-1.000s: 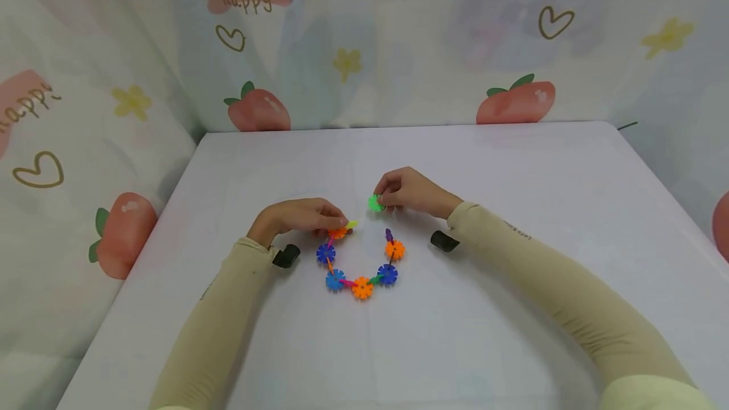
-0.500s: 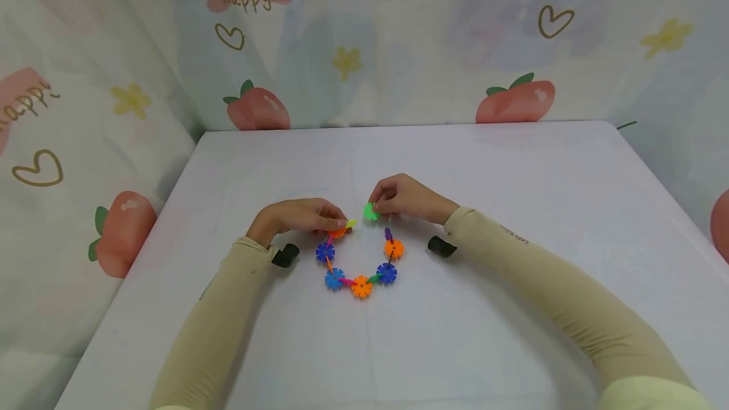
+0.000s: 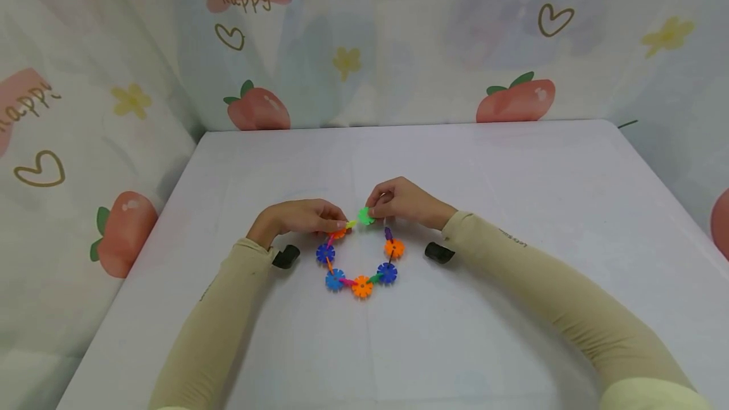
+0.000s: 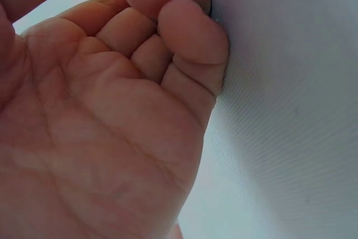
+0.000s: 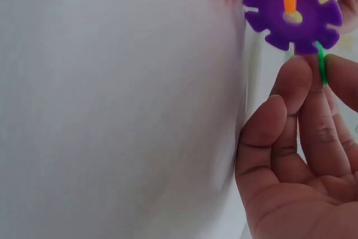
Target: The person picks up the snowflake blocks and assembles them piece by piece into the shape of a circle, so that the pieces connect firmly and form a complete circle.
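Observation:
On the white table lies an unclosed ring of notched plastic snowflake discs, among them an orange disc and a purple disc at its right end. My left hand pinches the orange snowflake disc at the other end, where a yellow disc sticks out. Between thumb and finger, my right hand holds a green snowflake disc close beside the yellow one; whether they touch is unclear. In the right wrist view the green disc shows edge-on. The left wrist view shows mostly palm.
The white table extends around the ring. A printed curtain hangs behind the table and along its left side. Dark wrist cameras stand out below both wrists, the left camera and the right camera.
My right hand has moved left and toward me, bringing the green disc beside the yellow one. The left hand and the ring have stayed nearly in place.

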### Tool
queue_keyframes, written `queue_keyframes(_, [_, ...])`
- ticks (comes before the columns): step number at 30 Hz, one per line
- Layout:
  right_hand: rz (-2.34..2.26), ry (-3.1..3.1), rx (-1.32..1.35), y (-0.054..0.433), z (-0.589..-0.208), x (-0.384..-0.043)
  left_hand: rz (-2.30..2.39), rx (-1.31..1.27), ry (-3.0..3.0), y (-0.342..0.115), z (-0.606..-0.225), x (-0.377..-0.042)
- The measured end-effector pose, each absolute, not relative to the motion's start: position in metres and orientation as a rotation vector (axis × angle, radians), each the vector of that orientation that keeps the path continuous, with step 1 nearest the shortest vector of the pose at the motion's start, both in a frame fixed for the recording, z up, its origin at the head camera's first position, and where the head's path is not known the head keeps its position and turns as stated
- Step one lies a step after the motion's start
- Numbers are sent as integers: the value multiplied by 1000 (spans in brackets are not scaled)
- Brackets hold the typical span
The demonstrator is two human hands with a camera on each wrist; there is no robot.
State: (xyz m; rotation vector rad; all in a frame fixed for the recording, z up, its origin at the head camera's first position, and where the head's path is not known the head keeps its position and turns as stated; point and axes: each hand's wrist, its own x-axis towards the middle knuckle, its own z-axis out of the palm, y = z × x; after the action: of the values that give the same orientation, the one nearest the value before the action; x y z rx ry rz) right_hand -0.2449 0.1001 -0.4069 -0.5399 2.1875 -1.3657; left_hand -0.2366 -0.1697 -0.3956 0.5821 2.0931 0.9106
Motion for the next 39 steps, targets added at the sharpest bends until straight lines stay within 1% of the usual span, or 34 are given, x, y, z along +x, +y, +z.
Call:
queue_keyframes(21, [-1432, 2155, -499, 86, -412, -236, 933, 673, 2107, -168, -400, -234])
queue_keyframes(31, [-1494, 2142, -430, 80, -413, -231, 936, 633, 2143, -168, -399, -230])
queue_keyframes(39, [-1393, 2192, -489, 88, -409, -225, 899, 663, 2136, -168, -397, -231])
